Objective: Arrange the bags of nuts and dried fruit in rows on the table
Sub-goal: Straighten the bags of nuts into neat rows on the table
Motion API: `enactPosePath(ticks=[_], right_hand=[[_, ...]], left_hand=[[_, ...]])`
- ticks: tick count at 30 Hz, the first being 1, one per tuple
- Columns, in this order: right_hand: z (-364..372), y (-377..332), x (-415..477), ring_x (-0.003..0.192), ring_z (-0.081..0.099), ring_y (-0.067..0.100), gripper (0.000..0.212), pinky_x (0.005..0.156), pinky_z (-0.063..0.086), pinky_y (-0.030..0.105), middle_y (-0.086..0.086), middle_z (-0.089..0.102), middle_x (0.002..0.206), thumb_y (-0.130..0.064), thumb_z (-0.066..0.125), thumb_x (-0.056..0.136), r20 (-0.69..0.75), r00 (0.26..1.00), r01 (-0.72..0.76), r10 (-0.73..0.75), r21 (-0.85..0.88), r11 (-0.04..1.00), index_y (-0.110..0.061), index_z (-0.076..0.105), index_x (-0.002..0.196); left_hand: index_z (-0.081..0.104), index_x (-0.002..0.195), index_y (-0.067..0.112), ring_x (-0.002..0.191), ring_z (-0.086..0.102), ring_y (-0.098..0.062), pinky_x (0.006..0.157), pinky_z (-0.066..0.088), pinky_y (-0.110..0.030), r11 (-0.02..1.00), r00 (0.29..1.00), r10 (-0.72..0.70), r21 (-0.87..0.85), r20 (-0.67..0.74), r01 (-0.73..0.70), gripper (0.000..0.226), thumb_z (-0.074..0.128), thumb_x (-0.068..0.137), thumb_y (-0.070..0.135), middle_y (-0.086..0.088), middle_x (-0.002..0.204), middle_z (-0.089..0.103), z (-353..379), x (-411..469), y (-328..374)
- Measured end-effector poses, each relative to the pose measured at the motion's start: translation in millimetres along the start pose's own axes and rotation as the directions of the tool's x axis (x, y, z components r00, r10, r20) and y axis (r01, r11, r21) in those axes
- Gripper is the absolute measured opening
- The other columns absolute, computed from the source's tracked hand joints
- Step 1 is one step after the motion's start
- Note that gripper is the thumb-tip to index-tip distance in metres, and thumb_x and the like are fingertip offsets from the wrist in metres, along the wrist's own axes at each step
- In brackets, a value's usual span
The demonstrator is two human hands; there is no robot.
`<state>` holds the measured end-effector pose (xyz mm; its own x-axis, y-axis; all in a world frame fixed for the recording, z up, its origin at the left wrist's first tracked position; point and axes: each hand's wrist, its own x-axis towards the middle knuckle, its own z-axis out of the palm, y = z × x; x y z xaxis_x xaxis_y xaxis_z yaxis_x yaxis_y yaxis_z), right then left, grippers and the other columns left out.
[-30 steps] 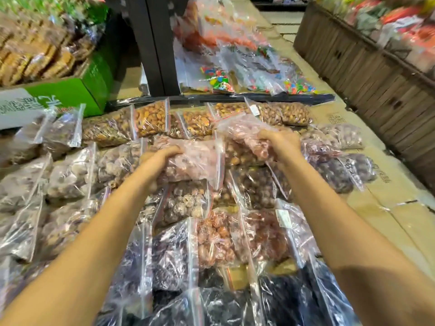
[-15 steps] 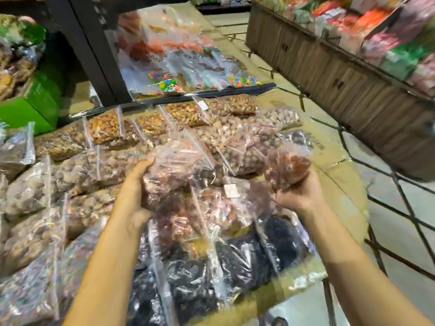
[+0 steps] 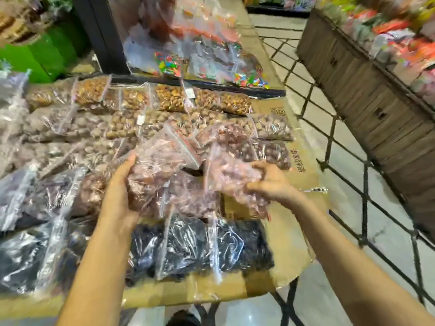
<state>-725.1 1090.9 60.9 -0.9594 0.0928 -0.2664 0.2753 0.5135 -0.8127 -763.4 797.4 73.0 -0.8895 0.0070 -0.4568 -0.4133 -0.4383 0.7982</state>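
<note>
Over on the left of the frame, clear bags of pale nuts (image 3: 70, 128) lie in rows on the desk (image 3: 294, 243), with dark dried fruit bags (image 3: 188, 245) along the near edge. Around the middle, the left hand (image 3: 117, 191) has its grip clamped on a pinkish bag (image 3: 157, 165), held tilted just above the pile. Right of that, the right hand (image 3: 270, 182) is pinching a second pinkish bag (image 3: 233, 177) over a bare cardboard patch. Far right, a wooden crate (image 3: 364, 90) stands across the aisle.
</note>
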Motion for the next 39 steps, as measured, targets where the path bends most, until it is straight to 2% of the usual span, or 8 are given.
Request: enactPosePath(ticks=[4, 7, 15, 22, 28, 32, 34, 39], right_hand=[[35.8, 33.3, 34.4, 0.089, 0.066, 0.013, 0.058, 0.078, 0.055, 0.026, 0.003, 0.067, 0.113, -0.017, 0.080, 0.071, 0.286, 0.955, 0.166, -0.083, -0.282, 0.945, -0.014, 0.055, 0.124], [35.8, 53.5, 44.7, 0.099, 0.053, 0.010, 0.054, 0.073, 0.039, 0.010, -0.003, 0.059, 0.111, -0.020, 0.075, 0.077, 0.341, 0.937, 0.193, -0.070, -0.342, 0.920, -0.012, 0.054, 0.127], [10.7, 77.8, 64.6, 0.100, 0.037, 0.018, 0.088, 0.086, 0.042, 0.036, 0.001, 0.038, 0.107, -0.072, 0.056, 0.068, 0.393, 0.893, 0.434, -0.219, -0.620, 0.653, -0.038, 0.029, 0.145], [-27.6, 29.0, 42.1, 0.133, 0.036, 0.010, 0.104, 0.111, 0.030, 0.032, -0.007, 0.037, 0.145, -0.076, 0.071, 0.048, 0.446, 0.877, 0.092, -0.181, 0.214, 0.972, -0.036, 0.038, 0.137], [-45.0, 46.2, 52.5, 0.094, 0.069, 0.028, 0.111, 0.072, 0.059, 0.039, 0.015, 0.064, 0.121, -0.048, 0.088, 0.048, 0.402, 0.915, -0.349, 0.013, 0.777, 0.524, -0.007, 0.039, 0.138], [-76.4, 82.1, 74.2, 0.094, 0.070, 0.027, 0.112, 0.060, 0.059, 0.030, 0.011, 0.069, 0.115, -0.050, 0.093, 0.038, 0.377, 0.926, -0.262, 0.015, 0.613, 0.746, -0.008, 0.047, 0.132], [-92.0, 92.1, 80.2, 0.087, 0.070, 0.015, 0.065, 0.060, 0.056, 0.022, 0.001, 0.074, 0.097, -0.025, 0.089, 0.054, 0.424, 0.892, -0.119, -0.156, 0.554, 0.824, -0.009, 0.061, 0.111], [-95.4, 90.3, 79.6, 0.098, 0.052, 0.011, 0.046, 0.085, 0.043, 0.025, -0.013, 0.051, 0.098, -0.019, 0.076, 0.080, 0.787, 0.591, 0.391, -0.176, -0.088, 0.916, -0.024, 0.046, 0.115]], left_hand=[[0.072, 0.081, 0.023, 0.065, 0.070, -0.019, 0.059, 0.053, -0.033, 0.997, 0.994, 0.068, -0.043, -0.087, -0.072, 0.023, 0.061, 0.087, 0.042, 0.001, 0.076, 0.074, -13.1, -4.2, -2.2], [0.071, 0.082, 0.022, 0.064, 0.071, -0.015, 0.065, 0.050, -0.033, 0.995, 0.987, 0.081, -0.045, -0.141, -0.088, 0.023, 0.059, 0.088, 0.040, 0.003, 0.075, 0.075, -15.2, 0.5, 1.7], [0.075, 0.058, 0.027, 0.073, 0.069, -0.022, 0.068, 0.054, -0.036, 0.995, 0.988, 0.097, -0.026, -0.121, -0.100, 0.037, 0.060, 0.089, 0.039, 0.002, 0.070, 0.074, 31.0, 1.0, 2.6], [0.073, 0.093, 0.024, 0.082, 0.070, -0.022, 0.072, 0.055, -0.035, 0.990, 0.989, 0.056, -0.124, -0.134, -0.072, 0.029, 0.067, 0.079, 0.049, -0.001, 0.088, 0.076, 116.6, -24.3, -64.4], [0.066, 0.102, 0.007, 0.067, 0.072, -0.010, 0.056, 0.053, -0.020, 0.986, 0.949, 0.159, 0.101, -0.271, -0.136, 0.054, 0.076, 0.070, 0.050, 0.003, 0.071, 0.076, 193.6, -47.6, -139.4], [0.075, 0.060, 0.016, 0.067, 0.070, -0.017, 0.059, 0.055, -0.027, 0.951, 0.930, 0.157, 0.304, -0.332, -0.052, 0.029, 0.072, 0.076, 0.041, -0.003, 0.067, 0.074, 193.1, -49.8, -159.7], [0.073, 0.053, 0.020, 0.056, 0.065, -0.012, 0.058, 0.049, -0.026, 0.916, 0.888, 0.267, 0.384, -0.375, -0.114, 0.032, 0.070, 0.078, 0.039, -0.002, 0.056, 0.069, 189.2, -53.8, -168.3], [0.065, 0.081, 0.004, 0.055, 0.056, -0.009, 0.056, 0.043, -0.024, 0.820, 0.768, 0.499, 0.505, -0.401, -0.269, 0.045, 0.065, 0.077, 0.049, -0.010, 0.063, 0.066, 187.4, -65.6, -177.3]])
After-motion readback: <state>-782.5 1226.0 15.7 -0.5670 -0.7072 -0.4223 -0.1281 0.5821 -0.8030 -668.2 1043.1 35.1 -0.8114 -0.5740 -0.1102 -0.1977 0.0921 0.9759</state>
